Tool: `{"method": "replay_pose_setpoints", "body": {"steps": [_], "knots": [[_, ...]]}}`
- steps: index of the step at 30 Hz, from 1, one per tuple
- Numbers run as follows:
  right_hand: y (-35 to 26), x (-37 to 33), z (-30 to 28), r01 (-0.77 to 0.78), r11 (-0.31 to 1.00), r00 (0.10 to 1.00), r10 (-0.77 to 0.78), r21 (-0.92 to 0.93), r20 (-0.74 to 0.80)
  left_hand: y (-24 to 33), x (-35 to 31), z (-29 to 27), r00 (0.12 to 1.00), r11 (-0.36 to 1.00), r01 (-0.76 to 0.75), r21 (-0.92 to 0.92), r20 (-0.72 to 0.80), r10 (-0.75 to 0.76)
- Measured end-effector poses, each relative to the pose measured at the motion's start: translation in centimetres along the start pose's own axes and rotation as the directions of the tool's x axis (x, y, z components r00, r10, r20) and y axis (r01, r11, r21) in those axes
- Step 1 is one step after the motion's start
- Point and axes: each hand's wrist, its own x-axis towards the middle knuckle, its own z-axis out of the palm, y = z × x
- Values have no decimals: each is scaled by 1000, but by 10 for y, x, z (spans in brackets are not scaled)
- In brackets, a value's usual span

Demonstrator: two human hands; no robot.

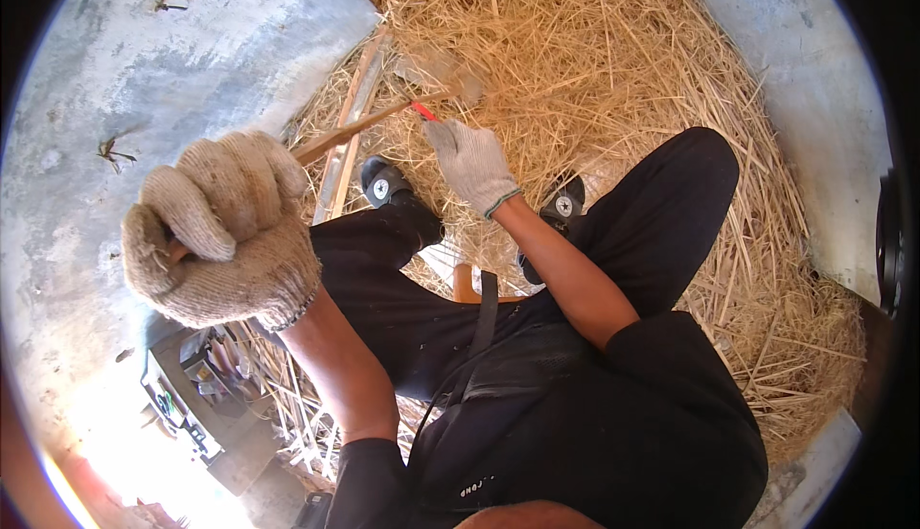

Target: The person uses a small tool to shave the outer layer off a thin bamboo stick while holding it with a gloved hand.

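My left hand (pixel 225 227), in a stained knitted work glove, is raised close at the left with its fingers wrapped round a thin wooden strip (pixel 350 129). The strip slants away to the upper right, its far end over the straw-like shavings. Farther off, my right hand (pixel 472 163), also gloved, is closed on a small red tool (pixel 423 110). The tool's red part touches or lies just in front of the strip near its far end. Whether it has a blade cannot be made out; most of it is hidden in the glove.
Pale shavings (pixel 575 59) heap over the floor ahead and to the right. A plank (pixel 359 98) leans beyond my left foot. Walls (pixel 192 40) flank both sides. Between my legs shows an orange-brown seat (pixel 466 285). A box of small items (pixel 206 376) stands lower left.
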Motion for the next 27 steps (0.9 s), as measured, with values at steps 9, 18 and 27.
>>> {"method": "replay_pose_setpoints", "body": {"steps": [9,18,27], "knots": [[112,5,24,-464,835,844,519,-296,138,-10,6,22,988,998,41,57,148,-49],[-47,-16,-53,-208,938,975,178,279,129,-3,6,5,985,995,55,88,161,-68],[51,-13,2,-417,909,908,414,30,70,-1,4,-1,977,997,34,71,206,-48]]}}
